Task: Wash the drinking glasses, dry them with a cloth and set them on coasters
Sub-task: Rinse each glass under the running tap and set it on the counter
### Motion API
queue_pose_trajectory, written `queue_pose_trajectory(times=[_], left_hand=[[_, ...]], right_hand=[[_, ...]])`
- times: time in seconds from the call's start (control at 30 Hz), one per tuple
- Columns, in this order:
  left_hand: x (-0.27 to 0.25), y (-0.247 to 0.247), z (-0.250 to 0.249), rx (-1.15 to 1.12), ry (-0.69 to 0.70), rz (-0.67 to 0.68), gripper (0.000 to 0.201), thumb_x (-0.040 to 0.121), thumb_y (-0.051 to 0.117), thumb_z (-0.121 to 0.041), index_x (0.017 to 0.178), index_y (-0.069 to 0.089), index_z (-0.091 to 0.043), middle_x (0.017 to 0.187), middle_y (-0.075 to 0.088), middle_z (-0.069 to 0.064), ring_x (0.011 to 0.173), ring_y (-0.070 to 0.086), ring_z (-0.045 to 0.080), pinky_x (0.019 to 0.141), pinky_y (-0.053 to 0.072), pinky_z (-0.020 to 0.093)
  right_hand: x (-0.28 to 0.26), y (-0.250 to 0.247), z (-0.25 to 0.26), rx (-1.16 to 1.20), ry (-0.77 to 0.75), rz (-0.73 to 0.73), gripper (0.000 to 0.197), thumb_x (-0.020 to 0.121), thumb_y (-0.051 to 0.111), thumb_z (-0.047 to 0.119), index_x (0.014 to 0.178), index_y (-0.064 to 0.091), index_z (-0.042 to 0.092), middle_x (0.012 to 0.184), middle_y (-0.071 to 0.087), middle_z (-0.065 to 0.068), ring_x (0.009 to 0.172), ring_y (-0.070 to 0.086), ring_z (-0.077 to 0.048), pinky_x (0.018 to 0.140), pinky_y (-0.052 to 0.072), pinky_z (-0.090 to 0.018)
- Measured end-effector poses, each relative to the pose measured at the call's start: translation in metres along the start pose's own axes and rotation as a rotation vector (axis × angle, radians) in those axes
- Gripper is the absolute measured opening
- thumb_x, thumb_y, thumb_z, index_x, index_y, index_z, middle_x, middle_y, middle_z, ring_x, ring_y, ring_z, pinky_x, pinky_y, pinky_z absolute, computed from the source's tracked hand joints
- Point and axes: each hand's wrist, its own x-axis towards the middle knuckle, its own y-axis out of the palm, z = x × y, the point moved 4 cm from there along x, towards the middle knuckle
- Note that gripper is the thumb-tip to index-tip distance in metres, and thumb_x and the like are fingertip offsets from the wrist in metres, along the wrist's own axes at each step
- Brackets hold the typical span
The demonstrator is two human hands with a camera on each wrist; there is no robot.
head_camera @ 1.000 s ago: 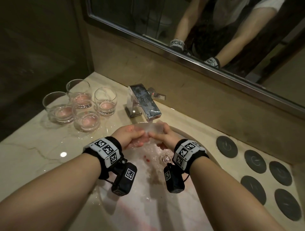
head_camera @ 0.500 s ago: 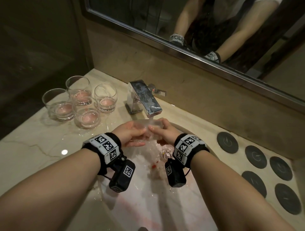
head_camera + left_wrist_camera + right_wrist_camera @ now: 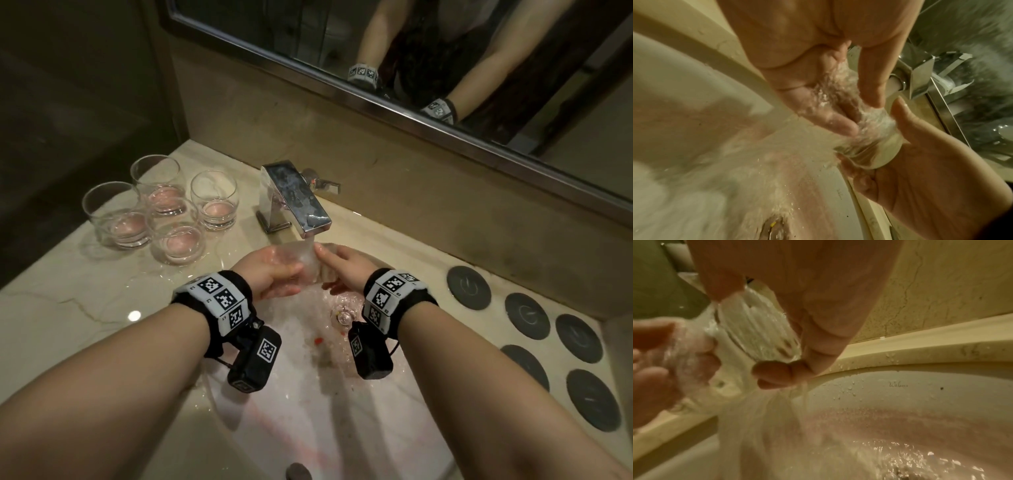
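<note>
A clear drinking glass [image 3: 303, 260] lies on its side under the running tap [image 3: 294, 198], over the sink [image 3: 308, 428]. My left hand [image 3: 270, 270] grips its open end, thumb [image 3: 869, 84] outside and fingers [image 3: 830, 120] at the mouth. My right hand [image 3: 342, 270] holds the thick base [image 3: 888, 151], thumb on top and fingers [image 3: 777, 374] curled beneath. Water streams over the glass [image 3: 758, 331] and both hands. Several more glasses [image 3: 176, 236] with pink residue stand on the counter at the left. Several dark round coasters [image 3: 468, 287] lie on the counter at the right.
The marble counter [image 3: 68, 308] is wet near the glasses. The drain [image 3: 344, 317] and a small red scrap [image 3: 318, 340] sit in the pink-streaked basin. A mirror [image 3: 411, 51] hangs on the wall behind the tap. No cloth is in view.
Both hands keep hold of the glass under the stream and have edged slightly closer to the spout. The glasses on the counter have not moved.
</note>
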Motion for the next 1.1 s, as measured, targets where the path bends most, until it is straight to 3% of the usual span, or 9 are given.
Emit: queue_pose_trajectory(times=[0.17, 0.23, 0.33, 0.4, 0.53, 0.73, 0.9, 1.03, 1.1], left_hand=[[0.002, -0.001, -0.003, 0.008, 0.01, 0.007, 0.02, 0.091, 0.051, -0.001, 0.109, 0.058, -0.007, 0.068, 0.07, 0.003, 0.058, 0.066, 0.01, 0.049, 0.053, 0.017], [0.002, -0.003, -0.003, 0.0, -0.006, -0.003, 0.019, 0.09, 0.053, -0.001, 0.106, 0.059, -0.008, 0.075, 0.07, 0.005, 0.062, 0.067, 0.011, 0.054, 0.056, 0.02], [0.001, -0.007, -0.002, -0.005, -0.022, -0.008, 0.032, 0.085, 0.059, 0.001, 0.117, 0.057, -0.003, 0.1, 0.067, 0.014, 0.081, 0.068, 0.018, 0.064, 0.058, 0.024], [0.003, -0.008, -0.002, -0.023, -0.015, -0.018, 0.034, 0.084, 0.059, 0.004, 0.118, 0.053, 0.005, 0.1, 0.065, 0.02, 0.081, 0.067, 0.023, 0.061, 0.056, 0.025], [0.003, -0.004, -0.003, -0.084, 0.003, -0.018, 0.03, 0.087, 0.056, 0.003, 0.115, 0.056, -0.005, 0.094, 0.066, 0.012, 0.073, 0.07, 0.015, 0.064, 0.058, 0.023], [0.002, -0.008, -0.003, -0.04, -0.036, 0.04, 0.029, 0.081, 0.057, 0.012, 0.105, 0.054, -0.003, 0.093, 0.067, 0.014, 0.078, 0.07, 0.021, 0.071, 0.057, 0.032], [0.006, -0.009, -0.005, -0.044, -0.018, 0.025, 0.023, 0.085, 0.056, 0.004, 0.108, 0.054, -0.001, 0.096, 0.065, 0.018, 0.076, 0.069, 0.02, 0.066, 0.059, 0.027], [0.003, -0.005, -0.007, -0.016, -0.022, 0.059, 0.03, 0.086, 0.057, 0.001, 0.116, 0.053, -0.004, 0.104, 0.065, 0.015, 0.086, 0.068, 0.021, 0.073, 0.059, 0.033], [0.002, -0.006, -0.009, 0.061, 0.003, 0.047, 0.025, 0.086, 0.058, 0.002, 0.11, 0.052, 0.003, 0.094, 0.066, 0.014, 0.078, 0.069, 0.019, 0.067, 0.06, 0.03]], right_hand=[[0.0, 0.002, -0.003, 0.021, -0.063, 0.1, 0.071, 0.08, 0.072, 0.023, 0.137, 0.03, 0.029, 0.108, 0.058, -0.009, 0.076, 0.057, -0.017, 0.063, 0.046, -0.027], [0.001, 0.002, -0.002, -0.009, -0.062, 0.052, 0.074, 0.08, 0.071, 0.033, 0.141, 0.029, 0.026, 0.102, 0.059, -0.007, 0.069, 0.056, -0.014, 0.06, 0.046, -0.026], [0.002, 0.004, 0.001, -0.034, -0.035, 0.006, 0.078, 0.084, 0.061, 0.047, 0.145, 0.025, 0.017, 0.12, 0.055, -0.011, 0.074, 0.061, -0.013, 0.059, 0.051, -0.023], [0.003, 0.005, 0.003, -0.017, -0.063, 0.026, 0.074, 0.084, 0.064, 0.042, 0.143, 0.026, 0.018, 0.121, 0.054, -0.01, 0.079, 0.063, -0.014, 0.062, 0.053, -0.024], [0.002, 0.003, 0.0, -0.033, -0.09, 0.037, 0.074, 0.082, 0.07, 0.028, 0.14, 0.025, 0.028, 0.1, 0.056, -0.005, 0.066, 0.055, -0.012, 0.058, 0.047, -0.021], [0.011, 0.007, -0.004, 0.036, 0.009, 0.003, 0.083, 0.078, 0.05, 0.071, 0.139, 0.038, 0.015, 0.116, 0.062, -0.013, 0.072, 0.065, -0.015, 0.06, 0.049, -0.024], [0.012, 0.008, -0.007, 0.102, -0.068, 0.07, 0.062, 0.08, 0.072, 0.029, 0.13, 0.035, 0.029, 0.101, 0.056, -0.009, 0.064, 0.053, -0.013, 0.053, 0.043, -0.024], [0.013, 0.007, -0.005, -0.028, 0.0, -0.016, 0.072, 0.081, 0.049, 0.068, 0.132, 0.043, 0.018, 0.1, 0.063, -0.006, 0.081, 0.065, -0.018, 0.071, 0.053, -0.03], [0.011, 0.007, -0.004, -0.018, 0.011, 0.012, 0.085, 0.07, 0.056, 0.075, 0.133, 0.044, 0.019, 0.115, 0.062, -0.007, 0.095, 0.065, -0.019, 0.082, 0.053, -0.032]])
